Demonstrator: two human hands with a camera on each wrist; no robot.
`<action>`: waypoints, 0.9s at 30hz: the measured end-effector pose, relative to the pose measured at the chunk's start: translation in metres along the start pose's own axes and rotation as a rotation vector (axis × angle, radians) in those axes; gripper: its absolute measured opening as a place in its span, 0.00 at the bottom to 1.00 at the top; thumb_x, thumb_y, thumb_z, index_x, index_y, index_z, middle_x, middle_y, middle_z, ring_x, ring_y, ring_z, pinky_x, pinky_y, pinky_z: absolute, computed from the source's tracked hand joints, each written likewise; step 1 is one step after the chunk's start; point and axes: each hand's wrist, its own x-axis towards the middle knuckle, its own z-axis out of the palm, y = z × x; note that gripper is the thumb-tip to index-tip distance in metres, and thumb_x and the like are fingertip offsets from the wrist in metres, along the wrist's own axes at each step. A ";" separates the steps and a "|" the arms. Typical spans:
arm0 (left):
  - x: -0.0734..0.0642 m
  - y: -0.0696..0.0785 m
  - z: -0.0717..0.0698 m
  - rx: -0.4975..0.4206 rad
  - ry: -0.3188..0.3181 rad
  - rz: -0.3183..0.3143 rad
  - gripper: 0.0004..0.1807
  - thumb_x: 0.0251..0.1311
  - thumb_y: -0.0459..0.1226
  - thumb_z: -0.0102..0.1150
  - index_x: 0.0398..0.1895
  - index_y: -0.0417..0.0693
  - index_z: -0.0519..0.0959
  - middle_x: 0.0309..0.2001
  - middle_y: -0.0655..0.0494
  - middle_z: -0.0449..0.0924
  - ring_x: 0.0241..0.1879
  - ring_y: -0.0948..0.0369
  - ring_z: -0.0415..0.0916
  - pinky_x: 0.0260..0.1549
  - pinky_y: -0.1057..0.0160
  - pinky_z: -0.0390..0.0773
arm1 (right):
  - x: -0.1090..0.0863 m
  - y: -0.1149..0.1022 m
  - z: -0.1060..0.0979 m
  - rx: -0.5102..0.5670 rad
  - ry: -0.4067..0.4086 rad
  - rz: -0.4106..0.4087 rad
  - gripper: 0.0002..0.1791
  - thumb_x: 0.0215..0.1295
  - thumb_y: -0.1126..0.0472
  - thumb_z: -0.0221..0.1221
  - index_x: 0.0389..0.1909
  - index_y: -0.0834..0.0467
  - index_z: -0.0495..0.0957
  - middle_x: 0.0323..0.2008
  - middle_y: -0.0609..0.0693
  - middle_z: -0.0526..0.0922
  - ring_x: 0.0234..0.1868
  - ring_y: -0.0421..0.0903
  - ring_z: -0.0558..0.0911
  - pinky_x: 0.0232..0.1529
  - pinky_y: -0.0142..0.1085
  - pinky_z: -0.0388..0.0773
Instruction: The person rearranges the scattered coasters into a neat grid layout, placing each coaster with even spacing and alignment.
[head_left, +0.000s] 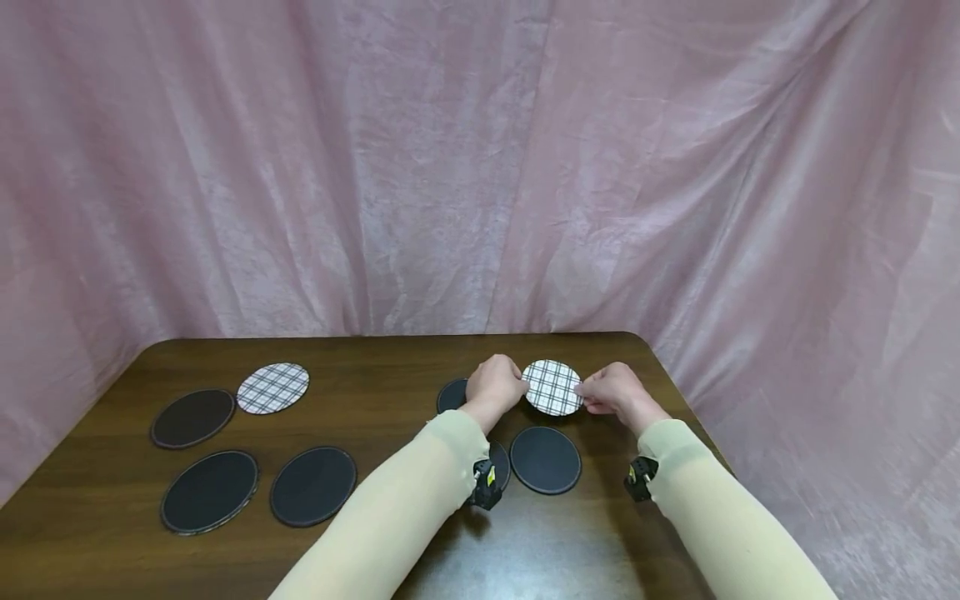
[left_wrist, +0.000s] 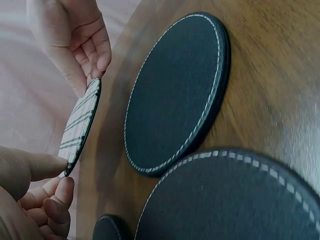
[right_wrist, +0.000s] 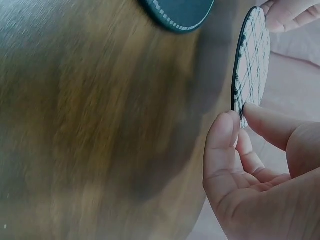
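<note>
A round coaster point(head_left: 552, 387) with a white and black plaid face is held between both hands near the table's far right. My left hand point(head_left: 496, 385) pinches its left edge between thumb and fingers. On the opposite edge, the thumb and fingers of my right hand point(head_left: 617, 393) pinch it too. The left wrist view shows the plaid coaster point(left_wrist: 80, 125) tilted and raised off the wood, its rim dark. Below it on the table lies a dark coaster point(head_left: 545, 460) with pale edge stitching. Two more dark coasters are partly hidden by my left hand and forearm.
On the left of the brown wooden table point(head_left: 390, 367) lie a plaid coaster point(head_left: 273, 388) and three dark ones: one behind point(head_left: 192, 418), one in front point(head_left: 209, 492) and one nearer the middle point(head_left: 313, 486). A pink curtain point(head_left: 450, 167) hangs behind the table.
</note>
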 end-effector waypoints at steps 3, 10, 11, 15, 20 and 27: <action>-0.015 0.007 -0.019 0.011 0.002 -0.020 0.03 0.64 0.43 0.76 0.36 0.57 0.90 0.42 0.61 0.88 0.41 0.57 0.84 0.40 0.52 0.84 | -0.001 -0.005 0.003 0.005 -0.004 -0.019 0.08 0.74 0.70 0.67 0.41 0.75 0.83 0.23 0.50 0.81 0.25 0.39 0.80 0.31 0.30 0.84; -0.006 -0.016 -0.021 -0.004 0.024 0.010 0.06 0.64 0.46 0.76 0.33 0.58 0.89 0.40 0.63 0.87 0.38 0.59 0.82 0.37 0.54 0.81 | 0.001 -0.015 0.013 0.010 -0.027 -0.031 0.08 0.73 0.71 0.68 0.44 0.75 0.83 0.24 0.50 0.82 0.25 0.38 0.81 0.33 0.31 0.85; -0.019 -0.007 -0.033 0.004 0.006 -0.013 0.06 0.64 0.44 0.76 0.31 0.57 0.88 0.39 0.61 0.86 0.37 0.58 0.81 0.37 0.53 0.81 | 0.001 -0.015 0.014 0.010 -0.031 -0.032 0.08 0.73 0.71 0.68 0.44 0.75 0.83 0.24 0.50 0.82 0.25 0.38 0.81 0.33 0.31 0.85; -0.040 0.004 -0.049 0.036 -0.007 -0.049 0.11 0.66 0.40 0.75 0.26 0.53 0.85 0.34 0.58 0.84 0.35 0.55 0.79 0.35 0.52 0.78 | 0.003 -0.016 0.018 0.015 -0.043 -0.035 0.08 0.73 0.72 0.68 0.44 0.75 0.83 0.24 0.51 0.82 0.24 0.38 0.81 0.32 0.31 0.85; -0.026 -0.011 -0.033 0.068 0.002 -0.033 0.10 0.65 0.42 0.74 0.27 0.54 0.85 0.34 0.58 0.84 0.35 0.56 0.79 0.35 0.53 0.79 | 0.004 -0.013 0.021 0.020 -0.056 -0.038 0.07 0.72 0.74 0.67 0.44 0.75 0.81 0.25 0.52 0.82 0.24 0.39 0.81 0.32 0.32 0.85; -0.015 -0.022 -0.019 0.070 -0.020 -0.016 0.13 0.64 0.39 0.71 0.22 0.54 0.79 0.27 0.59 0.77 0.29 0.57 0.73 0.29 0.55 0.73 | 0.006 -0.008 0.025 -0.011 -0.046 -0.034 0.07 0.73 0.73 0.67 0.44 0.73 0.80 0.27 0.53 0.82 0.25 0.39 0.81 0.31 0.32 0.85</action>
